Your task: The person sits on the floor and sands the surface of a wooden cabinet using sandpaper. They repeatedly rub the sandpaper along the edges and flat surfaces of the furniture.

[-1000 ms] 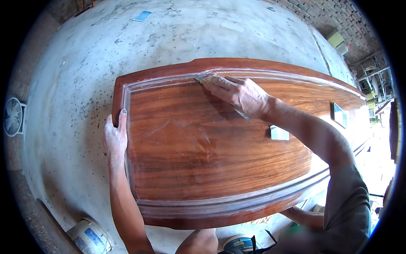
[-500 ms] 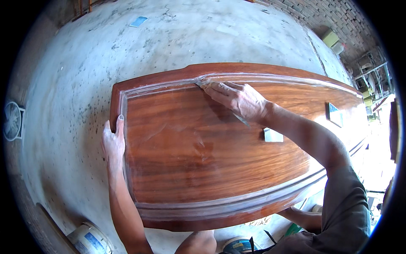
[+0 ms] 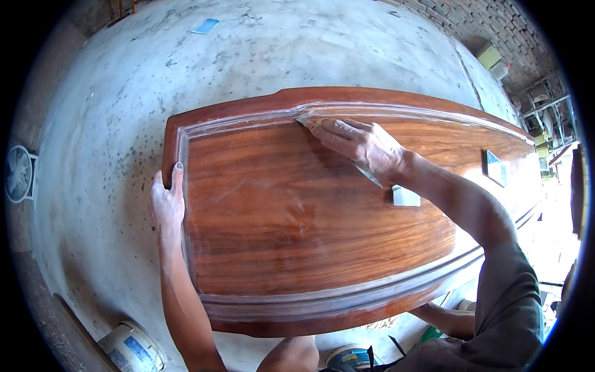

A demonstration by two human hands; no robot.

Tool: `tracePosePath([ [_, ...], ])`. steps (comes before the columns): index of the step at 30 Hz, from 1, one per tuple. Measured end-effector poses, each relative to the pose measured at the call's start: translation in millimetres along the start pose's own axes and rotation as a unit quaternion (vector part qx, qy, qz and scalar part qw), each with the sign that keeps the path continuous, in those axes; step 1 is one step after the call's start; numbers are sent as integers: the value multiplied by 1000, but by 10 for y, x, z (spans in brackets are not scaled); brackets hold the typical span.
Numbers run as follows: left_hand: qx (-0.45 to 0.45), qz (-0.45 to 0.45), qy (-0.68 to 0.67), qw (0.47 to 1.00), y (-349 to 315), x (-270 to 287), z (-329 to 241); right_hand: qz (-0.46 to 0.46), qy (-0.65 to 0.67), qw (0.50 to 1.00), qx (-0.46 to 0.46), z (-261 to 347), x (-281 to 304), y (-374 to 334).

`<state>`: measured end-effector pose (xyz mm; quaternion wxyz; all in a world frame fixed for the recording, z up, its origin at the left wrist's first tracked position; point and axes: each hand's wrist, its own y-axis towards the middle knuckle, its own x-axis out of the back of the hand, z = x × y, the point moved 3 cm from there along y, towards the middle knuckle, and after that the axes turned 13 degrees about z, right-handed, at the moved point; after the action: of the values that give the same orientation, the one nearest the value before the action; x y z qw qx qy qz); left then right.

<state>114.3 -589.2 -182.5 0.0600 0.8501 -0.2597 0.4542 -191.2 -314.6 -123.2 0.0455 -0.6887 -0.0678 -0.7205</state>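
A large reddish-brown wooden panel point(image 3: 260, 235) with grooved, whitish-dusted molding point(image 3: 229, 127) lies in front of me. At its left end my left hand point(image 3: 167, 199) grips the edge, thumb on top and fingers over the outer side. My right hand point(image 3: 359, 146) presses a folded sheet of what looks like sandpaper point(image 3: 370, 177) against the far molding. One corner of the sheet shows at my fingertips, beside a bend in the molding; another pokes out under the palm. The rest of it is hidden by the hand.
Two small pieces, a pale sheet point(image 3: 406, 196) and a dark-edged rectangle point(image 3: 494, 168), lie on the panel's right part. A bucket point(image 3: 131, 348) stands at lower left, a white fan point(image 3: 20, 174) at far left. Blue paper point(image 3: 206, 26) lies on the floor; metal racks point(image 3: 548, 118) stand at right.
The view has shifted slightly. My right hand stays at about the same stretch of molding, and the sheet's corner under the palm shows more. My left hand keeps its hold.
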Motion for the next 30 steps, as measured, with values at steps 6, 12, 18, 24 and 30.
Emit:
tracePosePath([
  [6,8,5,-28,1000,-42,4,-113,8,0,1000,8,-156,-46,22],
  [12,-70,-6,-27,997,79,-39,55,68,-11,996,-50,-242,-54,-187],
  [18,-43,-3,-13,999,10,-16,-17,70,4,993,-91,-331,66,-566],
  [24,-35,12,5,999,56,-30,-3,18,-37,990,-136,-785,-36,-1442],
  [30,-6,-40,80,996,180,-42,325,24,-17,983,-180,-1016,47,-1966],
])
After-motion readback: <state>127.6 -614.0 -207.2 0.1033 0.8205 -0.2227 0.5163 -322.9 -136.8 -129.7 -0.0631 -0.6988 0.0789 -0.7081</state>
